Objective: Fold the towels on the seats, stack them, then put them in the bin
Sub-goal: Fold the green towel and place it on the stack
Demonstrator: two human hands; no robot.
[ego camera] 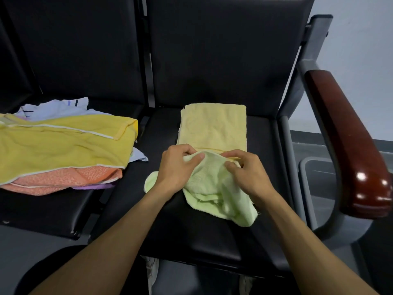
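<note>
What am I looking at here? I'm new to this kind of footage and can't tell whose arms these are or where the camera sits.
There is no machine: a person wears the camera on their head, looking down at their own arms. The left hand and right hand both pinch a crumpled light green towel on the black seat. Behind it lies a folded pale yellow towel. On the next seat sits a pile of unfolded towels. A grey bin stands beyond the armrest.

Nothing readable is showing anywhere; the dark marks on the white cloth (61, 107) (far left of the grip) are staying too small to read.
</note>
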